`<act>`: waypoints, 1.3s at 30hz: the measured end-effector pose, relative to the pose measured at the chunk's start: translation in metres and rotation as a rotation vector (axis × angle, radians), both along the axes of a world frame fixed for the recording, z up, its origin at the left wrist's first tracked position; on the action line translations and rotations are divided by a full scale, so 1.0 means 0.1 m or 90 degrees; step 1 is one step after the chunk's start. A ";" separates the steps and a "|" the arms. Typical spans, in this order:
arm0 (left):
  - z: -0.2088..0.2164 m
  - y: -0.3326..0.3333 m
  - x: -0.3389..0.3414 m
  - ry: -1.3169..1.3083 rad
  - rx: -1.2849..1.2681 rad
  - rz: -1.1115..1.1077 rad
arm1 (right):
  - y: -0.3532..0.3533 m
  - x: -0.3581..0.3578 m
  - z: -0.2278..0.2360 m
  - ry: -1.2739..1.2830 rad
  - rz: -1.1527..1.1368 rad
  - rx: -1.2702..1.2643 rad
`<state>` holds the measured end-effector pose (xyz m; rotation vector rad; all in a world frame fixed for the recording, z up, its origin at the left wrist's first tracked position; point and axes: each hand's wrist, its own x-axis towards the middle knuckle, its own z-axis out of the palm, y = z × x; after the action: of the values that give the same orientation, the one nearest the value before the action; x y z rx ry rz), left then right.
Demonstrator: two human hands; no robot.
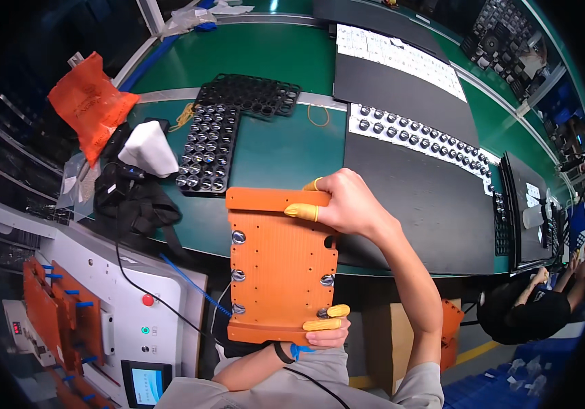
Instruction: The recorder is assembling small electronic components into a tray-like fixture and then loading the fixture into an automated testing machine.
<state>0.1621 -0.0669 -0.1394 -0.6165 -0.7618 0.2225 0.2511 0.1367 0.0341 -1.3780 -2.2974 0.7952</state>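
An orange rectangular fixture plate [282, 266] with small holes and raised end bars is held in front of my body. My right hand [342, 202] grips its far bar, with yellow finger cots on the thumb and a finger. At the near right corner my left hand [328, 330] has its fingers, also in yellow cots, closed on the near bar; a dark band and a blue strap circle that wrist. Round lens-like discs [238, 275] sit along the plate's left and right edges. One hole at the upper right edge shows dark, without a disc.
A black tray [210, 146] of shiny round parts lies on the green bench [285, 150]. White strips of round parts [422, 136] rest on a black mat [415, 204] to the right. A white machine [135, 293] with a red button stands left; a person [531, 307] works far right.
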 end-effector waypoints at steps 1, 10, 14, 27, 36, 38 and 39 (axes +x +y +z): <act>-0.01 0.02 0.01 -0.003 -0.006 -0.001 | 0.04 0.05 -0.10 0.010 -0.008 0.004; 0.02 0.10 0.09 -0.018 0.036 -0.005 | 0.15 0.20 -0.33 0.001 -0.046 -0.059; 0.01 0.07 0.10 0.009 0.059 -0.024 | 0.21 0.17 -0.36 0.007 -0.047 -0.088; -0.02 0.10 -0.01 0.155 0.145 -0.051 | 0.19 0.17 -0.38 -0.014 -0.066 -0.119; -0.04 0.08 0.04 0.058 0.049 -0.019 | 0.16 0.10 -0.31 0.031 -0.096 -0.149; 0.00 0.09 -0.03 0.108 0.048 -0.029 | 0.16 0.12 -0.36 0.049 -0.079 -0.142; 0.03 0.09 -0.05 0.158 0.049 -0.045 | 0.15 0.10 -0.35 0.063 -0.090 -0.150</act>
<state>0.1568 -0.0583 -0.1368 -0.5304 -0.5062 0.2000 0.2613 0.1516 -0.0004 -1.5416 -2.0577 1.0889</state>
